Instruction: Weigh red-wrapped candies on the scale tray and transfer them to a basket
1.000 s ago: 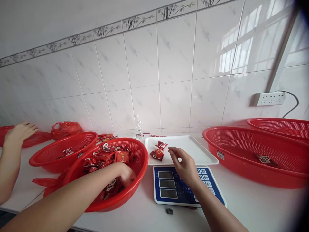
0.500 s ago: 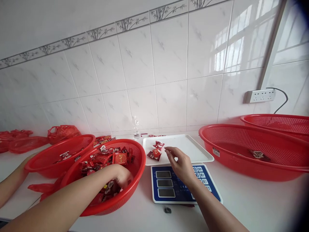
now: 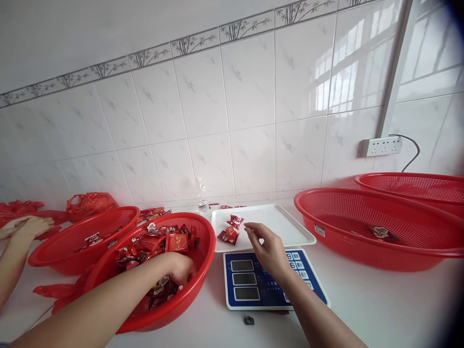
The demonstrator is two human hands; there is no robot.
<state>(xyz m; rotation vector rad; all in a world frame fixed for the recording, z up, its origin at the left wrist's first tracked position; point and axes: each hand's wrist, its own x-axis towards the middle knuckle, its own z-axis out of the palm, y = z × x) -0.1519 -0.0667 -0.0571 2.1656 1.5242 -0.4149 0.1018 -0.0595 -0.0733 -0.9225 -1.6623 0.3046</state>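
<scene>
Right grip (image 3: 267, 247) is hanging loosely parted; left grip (image 3: 183, 269) is hiding, state unclear; few packets (image 3: 232, 234) are lying on the tray (image 3: 277, 224), most are filling the basket (image 3: 203, 232).

Co-worker's hand (image 3: 38, 226) | raised from beside left basket (image 3: 38, 258) to red bags (image 3: 21, 208), far left | second hand (image 3: 13, 227) brought into view.

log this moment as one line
left hand: in red basket among wrapped candies, fingers hidden | right hand: near white tray, above digital scale

Tiled workroom with scale (image 3: 266, 290), baskets (image 3: 362, 251)
</scene>
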